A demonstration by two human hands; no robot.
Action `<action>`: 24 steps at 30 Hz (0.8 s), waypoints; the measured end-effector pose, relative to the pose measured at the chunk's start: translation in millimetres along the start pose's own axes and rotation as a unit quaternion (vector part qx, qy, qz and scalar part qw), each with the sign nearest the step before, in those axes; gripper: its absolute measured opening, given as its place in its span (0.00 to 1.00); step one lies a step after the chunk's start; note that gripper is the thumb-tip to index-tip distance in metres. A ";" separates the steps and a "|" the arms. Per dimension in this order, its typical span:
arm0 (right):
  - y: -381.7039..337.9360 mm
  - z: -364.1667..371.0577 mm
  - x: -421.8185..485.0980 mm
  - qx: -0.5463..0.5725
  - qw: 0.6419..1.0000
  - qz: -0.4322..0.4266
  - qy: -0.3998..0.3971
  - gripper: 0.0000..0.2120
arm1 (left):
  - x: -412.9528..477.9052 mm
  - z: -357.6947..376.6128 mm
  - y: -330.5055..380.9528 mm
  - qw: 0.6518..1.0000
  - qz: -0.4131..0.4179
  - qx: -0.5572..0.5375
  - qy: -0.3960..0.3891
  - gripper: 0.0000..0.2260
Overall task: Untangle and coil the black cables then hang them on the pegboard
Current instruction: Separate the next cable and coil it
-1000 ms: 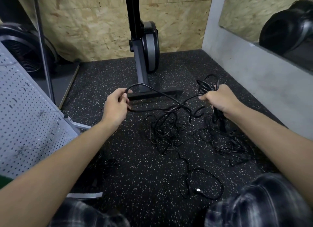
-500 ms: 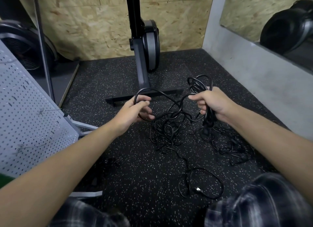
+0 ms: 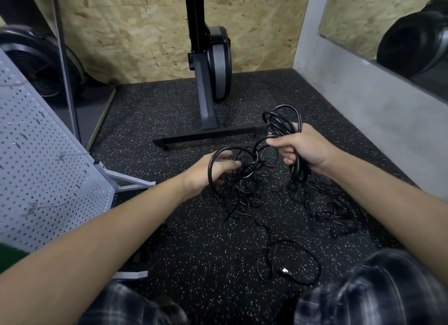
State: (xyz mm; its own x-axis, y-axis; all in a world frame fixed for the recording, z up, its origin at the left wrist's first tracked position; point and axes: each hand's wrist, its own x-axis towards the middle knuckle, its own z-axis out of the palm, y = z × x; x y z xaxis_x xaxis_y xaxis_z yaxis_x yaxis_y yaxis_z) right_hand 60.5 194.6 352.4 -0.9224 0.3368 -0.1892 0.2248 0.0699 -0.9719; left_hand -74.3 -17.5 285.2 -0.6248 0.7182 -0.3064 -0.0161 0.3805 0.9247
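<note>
Between left hand (image 3: 208, 172) and right hand (image 3: 305, 150), black cables (image 3: 257, 160) stretch tangled.

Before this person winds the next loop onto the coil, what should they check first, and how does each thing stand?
1. Grip of the right hand on the coiled cable: ok.
2. Hold of the left hand on the next loop: cannot tell, it is blurred.
3. Cable ahead free of knots: not ok, a dense tangle lies on the floor.
4. Sight of the plug end, lying loose near the knees: ok.
5. Sight of the pegboard, at the left: ok.
</note>
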 end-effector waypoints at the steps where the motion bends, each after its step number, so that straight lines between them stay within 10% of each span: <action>1: 0.2 -0.4 0.0 0.000 1.000 -0.005 -0.005 0.21 | 1.9 2.4 -1.4 1.000 -0.001 -0.006 -0.013 0.22; 7: 4.8 -6.0 2.2 -0.066 0.998 -0.001 0.023 0.11 | -0.6 3.1 0.2 0.999 0.039 -0.017 -0.027 0.13; 17: 7.2 -8.1 4.2 -0.210 0.971 0.027 0.111 0.19 | -7.0 -7.4 13.7 0.992 0.027 -0.118 -0.033 0.41; 24: 5.2 -0.4 2.6 -0.220 0.970 -0.019 0.098 0.18 | -14.1 -6.6 22.4 0.994 0.030 -0.107 -0.006 0.20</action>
State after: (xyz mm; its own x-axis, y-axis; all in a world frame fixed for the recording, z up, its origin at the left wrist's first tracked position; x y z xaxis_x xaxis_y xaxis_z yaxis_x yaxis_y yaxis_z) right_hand 59.4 196.2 346.9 -0.8653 0.4946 -0.0816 0.3432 0.4659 -0.8155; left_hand -70.9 -23.0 311.8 -0.6203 0.7434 -0.2501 -0.1458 0.2040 0.9681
